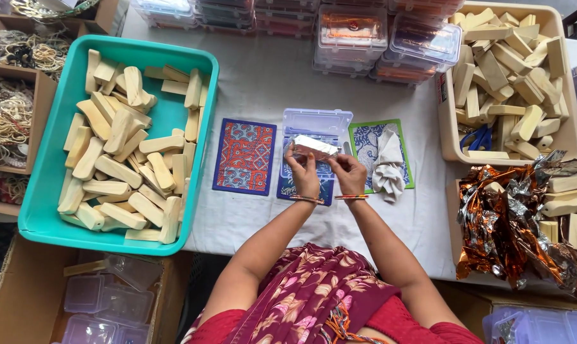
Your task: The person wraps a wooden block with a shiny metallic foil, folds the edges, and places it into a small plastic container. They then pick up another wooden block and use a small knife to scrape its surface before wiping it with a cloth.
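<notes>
Both hands meet over the middle of the white table. My left hand and my right hand together hold a small silver foil-wrapped piece. It hovers just above an open clear plastic box that lies on a blue patterned card. Another patterned card in red and blue lies to the left. A green-edged card lies to the right with a crumpled white cloth on it.
A teal tray of pale wooden blocks sits at left. A beige tub of blocks and blue scissors is at right, with crumpled copper foil below it. Stacked clear boxes line the far edge. Cartons of beads stand far left.
</notes>
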